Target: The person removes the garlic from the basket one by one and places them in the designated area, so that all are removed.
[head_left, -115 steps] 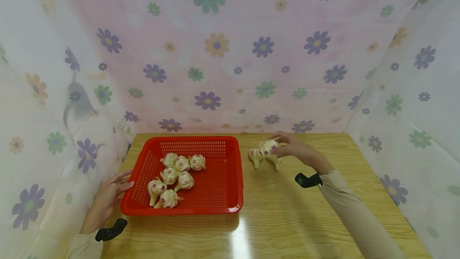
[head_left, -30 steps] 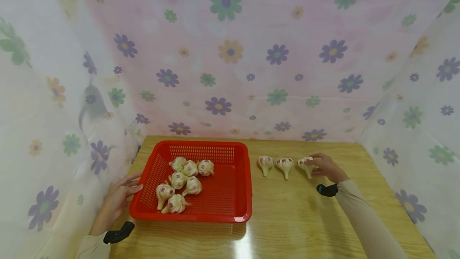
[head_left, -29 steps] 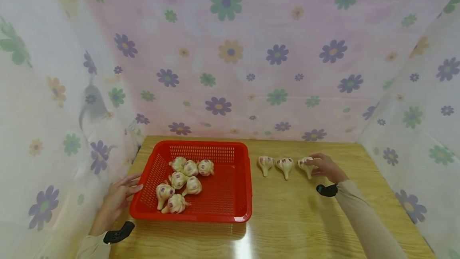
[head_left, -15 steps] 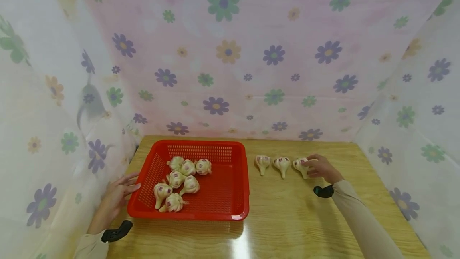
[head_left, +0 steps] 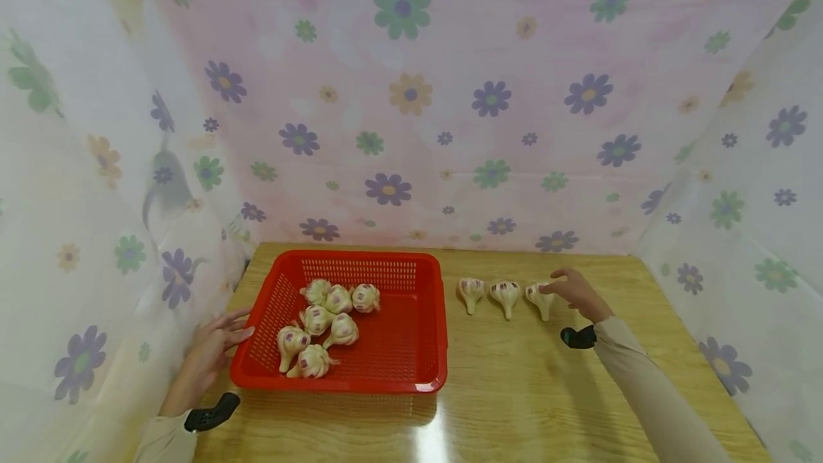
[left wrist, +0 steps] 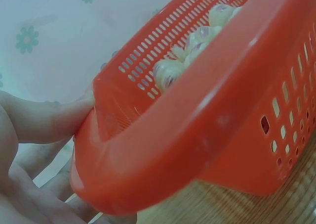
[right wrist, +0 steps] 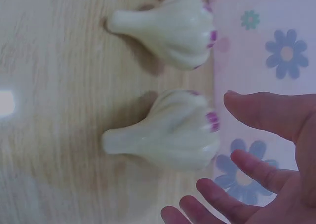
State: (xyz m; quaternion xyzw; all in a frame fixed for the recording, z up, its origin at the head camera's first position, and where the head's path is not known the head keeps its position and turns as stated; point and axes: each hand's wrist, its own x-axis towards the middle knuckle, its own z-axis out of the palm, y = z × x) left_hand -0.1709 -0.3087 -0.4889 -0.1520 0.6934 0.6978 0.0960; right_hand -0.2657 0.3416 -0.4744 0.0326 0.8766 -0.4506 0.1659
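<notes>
While the rightmost garlic bulb point(head_left: 536, 295) lies on the table point(head_left: 514, 391), the right hand point(head_left: 580, 294) hovers beside it, empty, fingers parted; the left hand point(head_left: 207, 350) pinches the red basket's point(head_left: 341, 384) left rim. Likely light, firm and smooth, the bulb suits gripping round its belly.

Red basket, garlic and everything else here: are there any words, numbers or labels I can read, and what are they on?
None that can be read.
Garlic bulbs: purple patches, no letters to make out.
Red basket: only holes, no writing seen.
Flowered cloth: just flowers.
Black wristband on the left arm: tiny marks, too small to read.
</notes>
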